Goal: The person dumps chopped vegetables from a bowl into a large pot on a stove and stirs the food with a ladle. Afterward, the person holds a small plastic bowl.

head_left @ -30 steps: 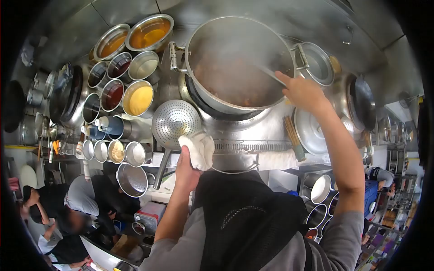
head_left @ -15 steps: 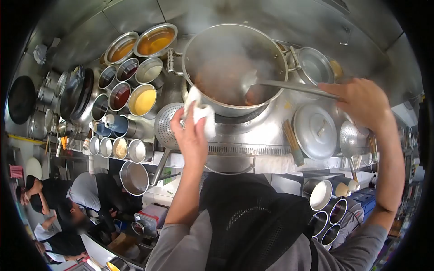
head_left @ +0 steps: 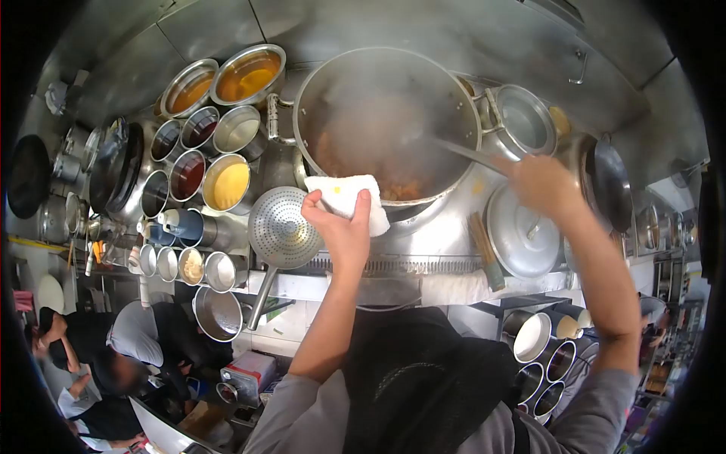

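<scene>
A large metal stockpot [head_left: 463,163] stands in front of me, steaming, with reddish-brown food [head_left: 401,187] in it. My right hand [head_left: 541,185] is closed around the handle of a long metal ladle [head_left: 465,150]. Steam hides the ladle's head, which is down inside the pot. My left hand [head_left: 344,227] grips a folded white cloth [head_left: 352,195] at the near rim of the pot. Whether the cloth touches the rim, I cannot tell. Just left of that hand lies a perforated metal strainer [head_left: 283,227] with its handle toward me.
Metal containers of sauces [head_left: 227,185] and two bowls of orange liquid [head_left: 249,74] stand at left. Right of the pot are a round lid [head_left: 523,231], a bamboo brush [head_left: 486,251] and a metal basin [head_left: 525,121]. Other people [head_left: 144,333] are at lower left.
The ladle's head has gone deeper into the steam, and my right hand has moved left toward the pot. My left hand has shifted right and down, with the cloth now spread flatter.
</scene>
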Action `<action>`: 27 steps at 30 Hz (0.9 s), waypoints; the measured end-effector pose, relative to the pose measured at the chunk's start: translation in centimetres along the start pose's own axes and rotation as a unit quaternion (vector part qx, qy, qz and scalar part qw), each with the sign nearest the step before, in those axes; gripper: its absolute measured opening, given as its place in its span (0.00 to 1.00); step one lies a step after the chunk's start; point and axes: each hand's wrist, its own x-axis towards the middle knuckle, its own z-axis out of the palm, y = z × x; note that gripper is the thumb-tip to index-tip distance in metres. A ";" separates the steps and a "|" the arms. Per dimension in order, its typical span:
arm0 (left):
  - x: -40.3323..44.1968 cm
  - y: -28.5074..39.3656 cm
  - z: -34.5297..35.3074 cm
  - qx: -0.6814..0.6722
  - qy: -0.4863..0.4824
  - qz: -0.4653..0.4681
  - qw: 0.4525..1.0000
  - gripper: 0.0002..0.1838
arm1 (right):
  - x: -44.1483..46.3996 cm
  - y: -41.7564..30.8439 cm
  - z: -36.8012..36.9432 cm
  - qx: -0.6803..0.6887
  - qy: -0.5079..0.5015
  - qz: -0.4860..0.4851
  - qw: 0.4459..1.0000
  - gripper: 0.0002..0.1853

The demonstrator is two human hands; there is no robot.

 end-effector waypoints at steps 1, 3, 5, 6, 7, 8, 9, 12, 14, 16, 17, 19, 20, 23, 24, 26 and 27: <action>0.0 0.3 0.1 -0.002 0.001 -0.002 1.000 0.41 | 1.0 -0.6 1.2 -0.003 -0.001 0.000 1.000 0.29; -0.2 1.6 0.2 -0.072 0.003 -0.074 0.995 0.42 | 2.0 -1.6 3.0 0.152 0.028 0.020 0.988 0.28; -0.2 1.9 0.2 -0.080 0.000 -0.091 0.993 0.43 | 2.1 -1.0 4.1 0.287 0.031 0.003 0.957 0.28; -0.1 2.0 0.0 -0.086 -0.003 -0.108 0.990 0.44 | 1.9 -0.7 4.3 0.419 0.032 -0.015 0.907 0.29; 0.0 2.1 -0.1 -0.086 0.001 -0.107 0.991 0.44 | 1.2 -0.5 4.0 0.418 0.033 -0.019 0.908 0.29; -0.1 2.2 -0.1 -0.101 -0.004 -0.135 0.986 0.44 | -0.2 -0.3 3.0 0.462 0.003 0.014 0.887 0.29; -0.1 2.2 -0.1 -0.116 -0.007 -0.164 0.980 0.43 | -1.2 -0.1 2.2 0.504 -0.028 0.045 0.862 0.30; -0.1 1.3 0.3 -0.116 0.001 -0.142 0.983 0.42 | -0.2 -0.3 0.9 0.485 -0.011 0.055 0.873 0.29; -0.2 1.1 0.4 -0.135 -0.001 -0.138 0.981 0.42 | 2.4 -0.5 0.3 0.473 -0.012 0.056 0.879 0.30; -0.1 1.6 0.3 -0.102 -0.001 -0.133 0.986 0.42 | 4.4 -3.2 -4.2 0.451 -0.111 0.066 0.883 0.31; -0.1 1.7 0.3 -0.068 -0.001 -0.130 0.989 0.42 | 5.8 -4.0 -3.8 0.450 -0.109 0.063 0.884 0.31; -0.2 1.5 0.6 -0.089 0.004 -0.122 0.989 0.42 | 8.2 -6.1 -1.5 0.398 -0.071 -0.054 0.913 0.36; -0.1 1.2 0.7 -0.112 0.007 -0.113 0.987 0.41 | 7.7 -6.8 -2.2 0.397 -0.072 -0.056 0.913 0.36; -0.3 0.4 1.1 -0.060 0.026 -0.070 0.995 0.40 | 4.1 -7.8 -3.0 0.262 -0.094 -0.097 0.956 0.36; -0.3 0.3 1.1 -0.069 0.027 -0.065 0.995 0.40 | 2.7 -7.4 -2.2 0.219 -0.076 -0.120 0.965 0.37; -0.3 0.4 1.1 -0.068 0.030 -0.063 0.995 0.40 | 0.2 -6.1 -0.4 0.172 -0.061 -0.143 0.973 0.38; -0.4 0.5 1.1 -0.063 0.030 -0.060 0.996 0.40 | -1.1 -4.9 0.6 0.151 -0.041 -0.142 0.977 0.39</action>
